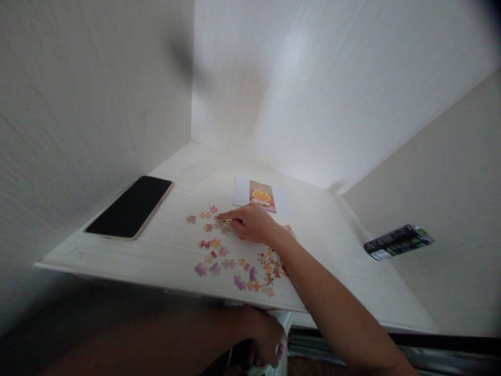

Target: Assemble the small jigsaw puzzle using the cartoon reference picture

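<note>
Over the scattered jigsaw puzzle pieces (215,243), my right hand (252,222) stretches its index finger out to the left. The fingertip is at a pale puzzle piece at the upper part of the spread, and the thumb stays apart from it; the other fingers curl under. Below the table's front edge is my left hand (268,337), with its fingers curled in. A small pinkish spot shows at those fingers, too unclear to name. A picture card (262,194) with a yellow cartoon figure lies just beyond my right hand. My right forearm hides some pieces.
A phone (131,207) with a dark screen lies at the left of the white table (324,261). To the right is a black and green can-like container (397,242), apparently tilted by the lens. Pale walls (274,94) enclose the table at the back and both sides.
</note>
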`<state>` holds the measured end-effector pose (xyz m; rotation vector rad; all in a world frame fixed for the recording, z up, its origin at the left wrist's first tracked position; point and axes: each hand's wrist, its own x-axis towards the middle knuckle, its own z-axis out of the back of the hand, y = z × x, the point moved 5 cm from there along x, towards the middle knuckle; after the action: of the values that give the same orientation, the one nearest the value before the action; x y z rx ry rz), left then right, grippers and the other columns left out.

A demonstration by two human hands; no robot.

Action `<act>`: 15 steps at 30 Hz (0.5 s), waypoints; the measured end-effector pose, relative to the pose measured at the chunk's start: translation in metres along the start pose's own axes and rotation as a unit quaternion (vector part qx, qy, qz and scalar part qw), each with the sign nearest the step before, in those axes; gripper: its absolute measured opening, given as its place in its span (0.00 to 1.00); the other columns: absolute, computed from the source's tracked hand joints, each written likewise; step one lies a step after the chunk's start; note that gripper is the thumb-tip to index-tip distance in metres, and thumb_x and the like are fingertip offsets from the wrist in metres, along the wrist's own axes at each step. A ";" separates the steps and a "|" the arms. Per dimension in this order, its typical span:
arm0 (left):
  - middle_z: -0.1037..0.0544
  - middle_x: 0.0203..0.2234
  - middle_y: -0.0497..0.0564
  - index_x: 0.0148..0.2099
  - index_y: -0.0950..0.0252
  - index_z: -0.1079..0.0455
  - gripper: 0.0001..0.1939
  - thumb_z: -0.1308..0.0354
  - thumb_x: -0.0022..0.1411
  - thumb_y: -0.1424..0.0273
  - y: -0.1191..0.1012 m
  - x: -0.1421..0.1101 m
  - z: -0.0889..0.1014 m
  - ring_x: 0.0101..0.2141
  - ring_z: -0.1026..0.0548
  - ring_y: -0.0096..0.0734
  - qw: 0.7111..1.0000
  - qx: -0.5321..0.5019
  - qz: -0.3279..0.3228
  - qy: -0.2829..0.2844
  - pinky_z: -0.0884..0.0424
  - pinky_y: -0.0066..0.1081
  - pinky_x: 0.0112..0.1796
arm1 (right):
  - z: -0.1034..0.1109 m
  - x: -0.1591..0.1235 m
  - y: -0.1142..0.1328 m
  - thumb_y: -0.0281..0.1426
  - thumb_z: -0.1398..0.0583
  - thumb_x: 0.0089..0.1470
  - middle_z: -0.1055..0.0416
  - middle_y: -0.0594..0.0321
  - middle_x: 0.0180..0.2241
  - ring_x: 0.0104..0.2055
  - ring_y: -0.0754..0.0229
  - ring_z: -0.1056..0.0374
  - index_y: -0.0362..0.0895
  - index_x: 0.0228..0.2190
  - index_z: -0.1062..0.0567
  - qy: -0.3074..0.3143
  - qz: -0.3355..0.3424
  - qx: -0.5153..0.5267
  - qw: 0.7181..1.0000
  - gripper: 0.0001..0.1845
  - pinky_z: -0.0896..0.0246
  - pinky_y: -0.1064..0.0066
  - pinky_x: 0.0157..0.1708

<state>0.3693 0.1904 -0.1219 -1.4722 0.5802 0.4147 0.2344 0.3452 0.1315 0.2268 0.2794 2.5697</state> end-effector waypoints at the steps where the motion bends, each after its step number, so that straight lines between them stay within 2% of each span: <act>1: 0.28 0.19 0.46 0.40 0.61 0.38 0.16 0.36 0.50 0.72 -0.002 -0.008 -0.001 0.21 0.26 0.42 0.999 -0.030 0.032 0.003 0.25 0.38 0.21 | 0.000 0.000 -0.001 0.26 0.47 0.58 0.19 0.61 0.40 0.30 0.64 0.29 0.52 0.49 0.21 0.000 0.000 0.005 1.000 0.22 0.40 0.73 0.34; 3: 0.29 0.19 0.46 0.40 0.61 0.39 0.18 0.36 0.49 0.75 -0.007 -0.020 -0.004 0.20 0.27 0.39 0.997 -0.042 0.069 0.002 0.27 0.34 0.20 | 0.000 -0.001 -0.001 0.26 0.46 0.58 0.19 0.60 0.40 0.30 0.64 0.29 0.53 0.49 0.21 -0.002 -0.002 0.008 1.000 0.22 0.40 0.72 0.34; 7: 0.29 0.21 0.49 0.41 0.62 0.38 0.13 0.40 0.54 0.74 -0.015 -0.031 -0.004 0.21 0.28 0.37 0.997 -0.033 0.066 -0.026 0.28 0.33 0.20 | 0.002 -0.001 -0.004 0.25 0.46 0.57 0.19 0.60 0.38 0.27 0.65 0.31 0.52 0.48 0.21 -0.015 0.005 0.024 1.000 0.23 0.40 0.72 0.33; 11: 0.28 0.24 0.50 0.42 0.61 0.38 0.16 0.40 0.51 0.74 -0.011 -0.028 -0.004 0.21 0.28 0.39 0.996 -0.031 0.069 -0.038 0.28 0.35 0.20 | 0.007 -0.002 -0.012 0.23 0.45 0.52 0.19 0.59 0.36 0.25 0.67 0.34 0.48 0.43 0.18 -0.033 0.002 0.067 0.997 0.22 0.42 0.74 0.30; 15: 0.27 0.25 0.50 0.42 0.61 0.38 0.20 0.38 0.45 0.74 -0.006 -0.022 -0.005 0.22 0.27 0.40 0.997 -0.023 0.068 -0.037 0.27 0.36 0.21 | 0.008 -0.004 -0.016 0.22 0.44 0.49 0.20 0.61 0.31 0.25 0.68 0.36 0.46 0.39 0.16 -0.029 0.006 0.100 0.995 0.21 0.43 0.75 0.30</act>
<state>0.3545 0.1868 -0.1040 -1.4603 0.6166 0.5895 0.2475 0.3573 0.1346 0.3766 0.5149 2.5426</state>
